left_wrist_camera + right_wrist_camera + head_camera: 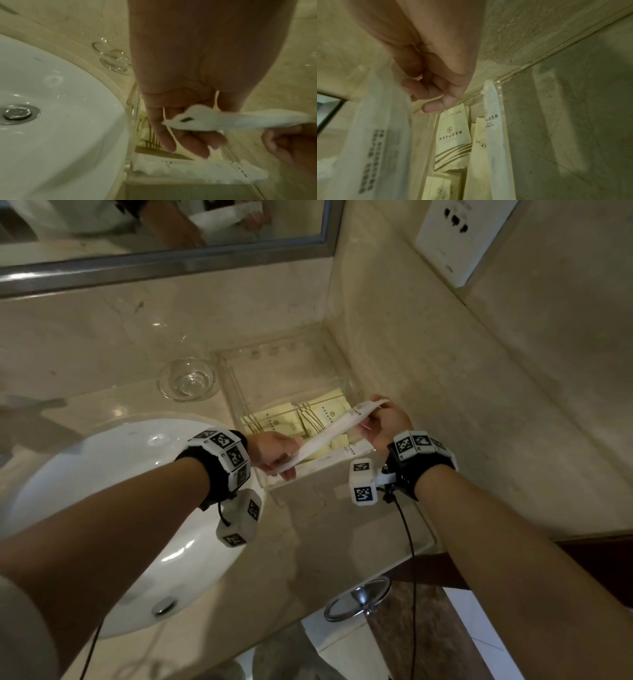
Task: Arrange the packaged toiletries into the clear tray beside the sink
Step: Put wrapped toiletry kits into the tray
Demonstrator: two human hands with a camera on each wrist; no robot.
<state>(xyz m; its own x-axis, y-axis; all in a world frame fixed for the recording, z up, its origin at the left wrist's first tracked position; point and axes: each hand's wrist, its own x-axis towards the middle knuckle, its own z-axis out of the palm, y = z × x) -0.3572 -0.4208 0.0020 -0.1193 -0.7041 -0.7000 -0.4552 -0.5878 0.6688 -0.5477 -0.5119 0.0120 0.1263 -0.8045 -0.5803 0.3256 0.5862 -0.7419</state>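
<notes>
A long white paper packet (329,434) (240,119) (373,142) is stretched between both hands just above the clear tray (284,364). My left hand (279,455) (185,135) pinches its near end and my right hand (380,422) (429,94) pinches its far end. Inside the tray lie several cream packets with gold stripes (308,414) (452,136) and another long white packet (346,453) (197,170) (493,135) along the front wall. The packet hangs diagonally over the tray's near right part.
A white sink basin (113,508) (51,121) with a metal drain (163,606) lies left of the tray. A small glass dish (186,380) (113,58) stands behind the sink. Marble walls close the tray in at back and right; a mirror (164,224) hangs above.
</notes>
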